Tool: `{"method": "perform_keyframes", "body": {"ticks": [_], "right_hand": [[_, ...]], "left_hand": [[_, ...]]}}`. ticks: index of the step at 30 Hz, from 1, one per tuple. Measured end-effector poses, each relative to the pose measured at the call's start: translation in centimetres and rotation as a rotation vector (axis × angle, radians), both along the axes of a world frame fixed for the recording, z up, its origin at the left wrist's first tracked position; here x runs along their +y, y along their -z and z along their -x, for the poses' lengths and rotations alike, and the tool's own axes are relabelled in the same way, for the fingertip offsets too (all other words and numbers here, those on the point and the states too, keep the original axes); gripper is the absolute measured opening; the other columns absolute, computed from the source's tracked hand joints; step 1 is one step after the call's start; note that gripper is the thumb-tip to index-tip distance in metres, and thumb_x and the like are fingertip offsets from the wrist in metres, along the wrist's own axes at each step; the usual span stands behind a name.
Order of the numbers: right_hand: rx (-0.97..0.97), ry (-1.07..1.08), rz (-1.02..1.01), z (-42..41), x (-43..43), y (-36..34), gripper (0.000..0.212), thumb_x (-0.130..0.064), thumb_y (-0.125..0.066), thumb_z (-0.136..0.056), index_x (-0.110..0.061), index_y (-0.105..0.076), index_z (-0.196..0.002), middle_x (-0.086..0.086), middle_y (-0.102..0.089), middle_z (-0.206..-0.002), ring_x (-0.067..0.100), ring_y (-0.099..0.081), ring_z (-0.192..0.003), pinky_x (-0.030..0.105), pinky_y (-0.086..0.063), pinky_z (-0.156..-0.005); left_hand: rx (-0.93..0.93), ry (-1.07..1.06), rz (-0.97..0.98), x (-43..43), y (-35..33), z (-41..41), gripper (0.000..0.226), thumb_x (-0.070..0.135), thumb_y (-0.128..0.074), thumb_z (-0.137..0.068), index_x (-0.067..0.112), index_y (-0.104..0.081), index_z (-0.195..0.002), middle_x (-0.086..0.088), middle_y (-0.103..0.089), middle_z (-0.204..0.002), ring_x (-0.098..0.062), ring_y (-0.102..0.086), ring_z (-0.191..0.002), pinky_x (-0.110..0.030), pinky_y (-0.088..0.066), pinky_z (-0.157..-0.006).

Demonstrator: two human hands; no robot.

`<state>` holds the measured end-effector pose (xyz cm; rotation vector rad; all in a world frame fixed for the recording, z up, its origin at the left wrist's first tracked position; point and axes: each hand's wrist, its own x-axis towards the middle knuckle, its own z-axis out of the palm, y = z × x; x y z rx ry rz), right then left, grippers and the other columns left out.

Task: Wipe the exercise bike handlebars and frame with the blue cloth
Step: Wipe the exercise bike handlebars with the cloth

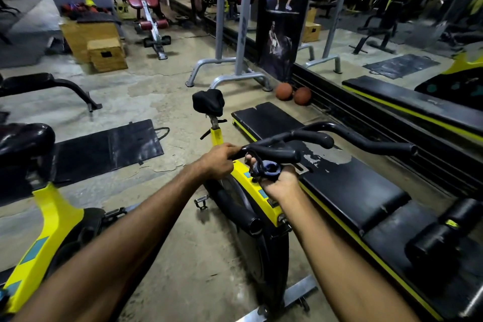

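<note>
Handlebar step in hand; frame step, to judge from the grip, not yet begun. Left hand [220, 161] with fingers curled over the near end of the black handlebars [313, 139], grasping it, probably to steady the exercise bike. Just beside it, at 3 o'clock, right hand [281, 182] turned palm up, fingers clenched round the blue cloth [270, 167]. Cloth bunched in that palm and pressed against the underside of the central bar loop, directly above the yellow frame [251, 187]. Saddle [208, 102] well apart at 12 o'clock, black bench [352, 183] near at 3 o'clock. Calls next, most likely, for sliding the cloth along the bar toward 2 o'clock, out to the long far horn, with the wrap kept tight; afterwards down toward 6 o'clock onto the yellow frame. Needs the left grip moved off later, to wipe the covered end as well.
</note>
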<state>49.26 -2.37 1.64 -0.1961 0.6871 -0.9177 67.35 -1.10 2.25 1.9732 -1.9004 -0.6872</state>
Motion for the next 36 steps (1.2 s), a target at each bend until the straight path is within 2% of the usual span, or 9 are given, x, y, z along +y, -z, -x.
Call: {"method": "perform_keyframes", "body": {"ticks": [6, 10, 15, 17, 20, 25, 29, 32, 36], "right_hand": [[0.031, -0.020, 0.130, 4.9, 1.3, -1.0, 0.037, 0.001, -0.049, -0.064, 0.016, -0.062, -0.095, 0.029, -0.068, -0.083, 0.030, -0.069, -0.068, 0.025, -0.057, -0.063], [0.283, -0.024, 0.225, 6.2, 2.8, -3.5, 0.031, -0.004, -0.045, -0.077, 0.007, -0.068, -0.059, 0.016, -0.065, -0.060, 0.018, -0.063, -0.048, 0.020, -0.051, -0.050], [0.819, 0.186, 0.463, 6.9, 1.6, -3.0, 0.028, -0.008, -0.047, -0.094, -0.011, -0.069, -0.111, 0.009, -0.066, -0.071, 0.020, -0.058, -0.054, 0.025, -0.046, -0.046], [1.204, 0.208, 0.835, 6.6, 1.9, -2.5, 0.033, -0.010, -0.050, -0.094, -0.021, -0.069, -0.120, -0.001, -0.069, -0.083, 0.010, -0.062, -0.068, 0.023, -0.051, -0.064], [1.548, 0.209, 1.262, 7.3, 3.3, -1.5, 0.041, -0.008, -0.055, -0.093, -0.016, -0.062, -0.132, -0.002, -0.063, -0.116, 0.007, -0.057, -0.102, 0.004, -0.034, -0.090], [1.521, 0.254, 1.233, 10.4, 2.8, -0.4, 0.037, -0.007, -0.054, -0.092, -0.016, -0.066, -0.126, -0.003, -0.066, -0.118, 0.006, -0.059, -0.106, 0.004, -0.036, -0.094], [1.601, 0.002, 1.144, 9.4, -1.4, 1.0, 0.043, -0.007, -0.050, -0.095, -0.013, -0.055, -0.137, 0.005, -0.056, -0.131, 0.017, -0.051, -0.120, 0.013, -0.031, -0.102], [1.635, -0.188, 1.265, 8.2, -4.4, 1.0, 0.053, -0.012, -0.057, -0.093, -0.019, -0.046, -0.144, 0.003, -0.042, -0.147, 0.021, -0.043, -0.134, 0.032, -0.034, -0.113], [1.588, -0.424, 1.501, 6.3, -7.3, -0.6, 0.063, -0.017, -0.065, -0.090, -0.023, -0.039, -0.147, 0.000, -0.030, -0.157, 0.022, -0.034, -0.141, 0.030, -0.029, -0.112]], "left_hand": [[-0.055, -0.024, 0.010, -0.4, 0.1, 0.0, 0.063, 0.010, -0.039, -0.077, 0.021, -0.057, -0.135, -0.009, -0.055, -0.131, -0.030, -0.052, -0.122, -0.046, -0.045, -0.103], [-0.140, -0.037, 0.050, -1.0, -0.5, 0.9, 0.048, 0.010, -0.043, -0.085, 0.020, -0.059, -0.129, -0.009, -0.057, -0.130, -0.032, -0.054, -0.119, -0.048, -0.049, -0.095], [-0.164, 0.000, 0.051, -1.3, -0.5, 1.6, 0.052, 0.011, -0.043, -0.090, 0.022, -0.052, -0.139, -0.005, -0.053, -0.136, -0.029, -0.052, -0.121, -0.048, -0.049, -0.097], [-0.159, -0.009, 0.045, -1.4, -0.5, 1.7, 0.052, 0.011, -0.043, -0.088, 0.022, -0.053, -0.137, -0.005, -0.054, -0.134, -0.028, -0.052, -0.119, -0.048, -0.050, -0.096], [-0.163, -0.020, 0.027, -1.7, -0.5, 2.0, 0.048, 0.012, -0.043, -0.088, 0.019, -0.056, -0.133, -0.007, -0.052, -0.128, -0.028, -0.050, -0.118, -0.048, -0.048, -0.098], [-0.178, -0.035, 0.021, -2.0, -0.4, 2.5, 0.048, 0.014, -0.043, -0.088, 0.022, -0.053, -0.134, -0.007, -0.047, -0.125, -0.029, -0.042, -0.121, -0.051, -0.045, -0.100], [-0.186, -0.043, 0.017, -2.1, -0.5, 2.9, 0.047, 0.014, -0.043, -0.090, 0.023, -0.053, -0.135, -0.008, -0.047, -0.126, -0.030, -0.042, -0.120, -0.051, -0.045, -0.099], [-0.174, -0.036, 0.003, -2.1, -0.5, 2.4, 0.048, 0.012, -0.043, -0.088, 0.025, -0.056, -0.133, -0.007, -0.050, -0.122, -0.029, -0.047, -0.116, -0.050, -0.047, -0.096], [-0.111, -0.065, -0.019, -2.3, -1.1, 2.1, 0.051, 0.006, -0.044, -0.086, 0.022, -0.060, -0.133, -0.008, -0.054, -0.122, -0.028, -0.054, -0.116, -0.045, -0.047, -0.099]]}}
